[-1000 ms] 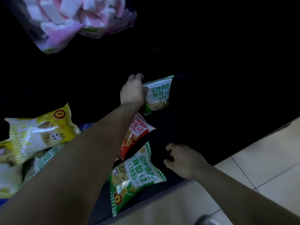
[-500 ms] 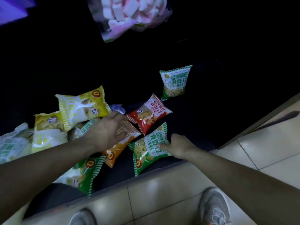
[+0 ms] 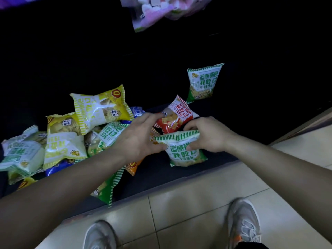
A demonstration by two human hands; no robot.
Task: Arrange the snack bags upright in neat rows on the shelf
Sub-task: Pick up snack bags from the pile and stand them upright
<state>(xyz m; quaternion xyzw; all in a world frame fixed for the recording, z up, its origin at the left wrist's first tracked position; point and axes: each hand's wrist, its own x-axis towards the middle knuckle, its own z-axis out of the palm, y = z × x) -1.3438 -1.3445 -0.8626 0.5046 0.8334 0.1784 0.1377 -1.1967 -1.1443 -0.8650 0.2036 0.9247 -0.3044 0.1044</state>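
Observation:
A green-and-white snack bag stands upright near the front edge of the dark bottom shelf, held from both sides. My right hand grips its top right corner. My left hand has its thumb on the bag's left edge and its fingers reaching over toward a red bag lying just behind. Another green bag stands upright alone at the back right. A loose pile of yellow bags, green bags and others lies flat to the left.
A marshmallow bag hangs above at the top. An orange bag and a green one lie under my left forearm at the shelf's front lip. Tiled floor and my grey shoes are below.
The green bag that lay flat at the front now stands upright between my hands. My left hand moved right from the pile to the bag's left edge; my right hand closed on its top.

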